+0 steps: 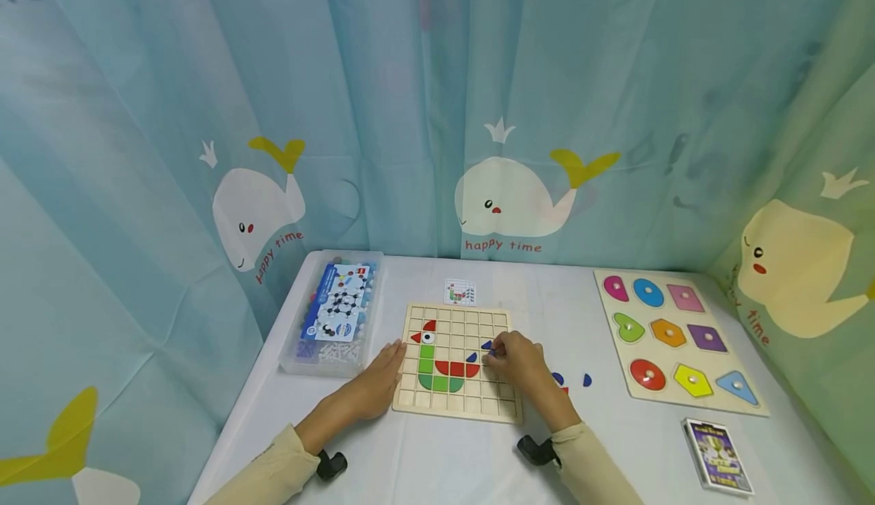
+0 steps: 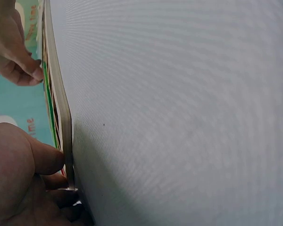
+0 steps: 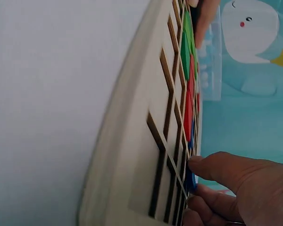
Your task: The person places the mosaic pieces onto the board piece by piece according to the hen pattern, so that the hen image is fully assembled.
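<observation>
A wooden grid board point(image 1: 481, 406) carries a bird-like figure of red, green and blue pieces, with an eye piece point(image 1: 428, 337) at its head. My right hand point(image 1: 518, 364) pinches a small blue piece point(image 3: 191, 180) between thumb and finger, low over the right part of the grid. Two blue pieces lie just left of those fingertips, one of them a rounded blue piece point(image 1: 472, 358). At the board's left edge my left hand point(image 1: 376, 383) holds the rim, its thumb point(image 2: 49, 159) against the edge and the other fingers partly hidden.
A pattern card point(image 1: 460, 292) lies behind the board. To the left is a clear case point(image 1: 335, 315) of small parts. A loose blue half-round piece point(image 1: 587, 380) lies right of my right wrist. Farther right are a shape puzzle point(image 1: 683, 342) and a card box point(image 1: 718, 456).
</observation>
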The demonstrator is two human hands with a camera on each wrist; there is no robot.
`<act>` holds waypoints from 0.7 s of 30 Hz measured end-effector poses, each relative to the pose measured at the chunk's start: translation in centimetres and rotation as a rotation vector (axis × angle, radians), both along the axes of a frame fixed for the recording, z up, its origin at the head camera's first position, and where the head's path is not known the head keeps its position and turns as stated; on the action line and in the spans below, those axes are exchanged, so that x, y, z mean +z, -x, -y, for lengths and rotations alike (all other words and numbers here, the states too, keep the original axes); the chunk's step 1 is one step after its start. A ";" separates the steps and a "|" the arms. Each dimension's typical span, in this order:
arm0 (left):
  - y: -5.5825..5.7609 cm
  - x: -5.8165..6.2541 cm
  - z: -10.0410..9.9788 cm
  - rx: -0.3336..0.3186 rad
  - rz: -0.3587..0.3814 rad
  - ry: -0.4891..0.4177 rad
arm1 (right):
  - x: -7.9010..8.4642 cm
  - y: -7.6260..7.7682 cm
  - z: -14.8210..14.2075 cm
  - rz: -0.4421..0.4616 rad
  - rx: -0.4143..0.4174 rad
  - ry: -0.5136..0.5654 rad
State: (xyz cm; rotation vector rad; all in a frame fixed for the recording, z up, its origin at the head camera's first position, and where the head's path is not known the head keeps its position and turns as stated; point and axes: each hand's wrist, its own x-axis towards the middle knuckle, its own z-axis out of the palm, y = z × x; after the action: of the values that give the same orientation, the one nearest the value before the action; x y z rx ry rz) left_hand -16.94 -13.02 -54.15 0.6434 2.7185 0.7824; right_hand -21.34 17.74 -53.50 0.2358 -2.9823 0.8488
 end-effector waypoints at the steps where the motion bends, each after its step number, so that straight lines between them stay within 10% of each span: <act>1: 0.0 0.0 0.0 0.000 0.000 0.000 | 0.0 0.0 0.1 0.006 0.002 -0.001; 21: 0.0 0.0 -0.1 0.008 0.012 0.014 | 1.0 -0.2 0.8 0.140 0.019 0.079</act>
State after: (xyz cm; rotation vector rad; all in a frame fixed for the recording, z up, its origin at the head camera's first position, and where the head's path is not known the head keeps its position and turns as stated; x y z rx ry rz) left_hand -16.96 -12.95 -54.12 0.6238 2.7146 0.7665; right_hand -21.16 16.98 -52.53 0.2103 -3.0699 1.0236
